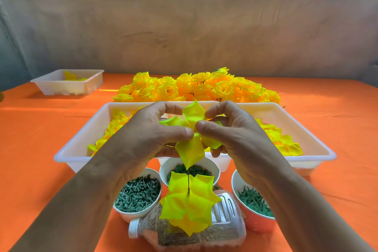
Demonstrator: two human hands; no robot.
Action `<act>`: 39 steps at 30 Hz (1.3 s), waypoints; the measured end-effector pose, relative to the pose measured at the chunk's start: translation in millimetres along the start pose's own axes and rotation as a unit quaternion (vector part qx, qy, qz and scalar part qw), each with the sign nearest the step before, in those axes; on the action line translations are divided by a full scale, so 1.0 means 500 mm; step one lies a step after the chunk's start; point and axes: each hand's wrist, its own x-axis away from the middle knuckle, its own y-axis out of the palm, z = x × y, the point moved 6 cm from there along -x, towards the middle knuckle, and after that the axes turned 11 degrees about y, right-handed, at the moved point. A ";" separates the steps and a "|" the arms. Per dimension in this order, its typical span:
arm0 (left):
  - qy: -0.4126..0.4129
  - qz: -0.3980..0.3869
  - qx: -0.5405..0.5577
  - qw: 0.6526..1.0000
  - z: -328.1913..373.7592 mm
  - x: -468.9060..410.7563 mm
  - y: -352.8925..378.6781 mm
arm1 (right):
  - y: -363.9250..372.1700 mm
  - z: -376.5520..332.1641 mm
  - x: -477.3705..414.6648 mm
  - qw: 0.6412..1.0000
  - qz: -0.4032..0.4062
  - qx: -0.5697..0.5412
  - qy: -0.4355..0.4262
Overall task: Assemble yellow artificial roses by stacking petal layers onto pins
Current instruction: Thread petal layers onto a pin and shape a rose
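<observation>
- We are looking across an orange tablecloth (30,149). A wide white plastic tray (67,160) is lying just behind our hands, holding loose yellow fabric petals (286,143) along its nine and three o'clock sides.
- A heap of finished yellow roses (196,88) is sitting at twelve o'clock beyond that tray. A smaller white plastic tray (61,88) with a few yellow pieces is standing well apart at ten o'clock.
- Three vessels are crowding the near side below our wrists:
  - a white bowl of green pin-like pieces (131,216) at seven o'clock;
  - a white bowl of green ring pieces (163,170) at six, partly hidden by petals;
  - an orange-sided cup of green star pieces (255,223) at five, partly covered by our right forearm.
- A clear plastic bottle (225,227) with a white cap is lying on its side nearest us, filled with brownish grains, and a thin green pin (188,182) is standing up from it.
- A stack of bright yellow pointed petal layers (190,204) is sitting on that pin, hiding much of the bottle.
- Our left hand (143,139) and right hand (235,135) are both grasping one yellow petal layer (193,113), pinching its middle from either side, thumbs nearly meeting.
- This layer is hanging in the air over the wide tray's near wall, at twelve o'clock from the pin. Its lowest lobe is pointing down at the pin's tip, and we cannot tell whether they are touching.
</observation>
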 end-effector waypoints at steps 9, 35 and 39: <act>-0.045 -0.023 0.000 0.999 -0.034 0.056 -0.009 | 0.027 0.067 0.029 0.997 -0.035 0.010 0.067; -0.081 -0.038 0.022 0.996 -0.074 0.081 0.000 | 0.035 0.103 0.054 0.993 -0.044 -0.022 0.104; -0.077 -0.034 0.025 0.996 -0.071 0.082 0.001 | 0.034 0.103 0.056 0.994 -0.038 -0.028 0.097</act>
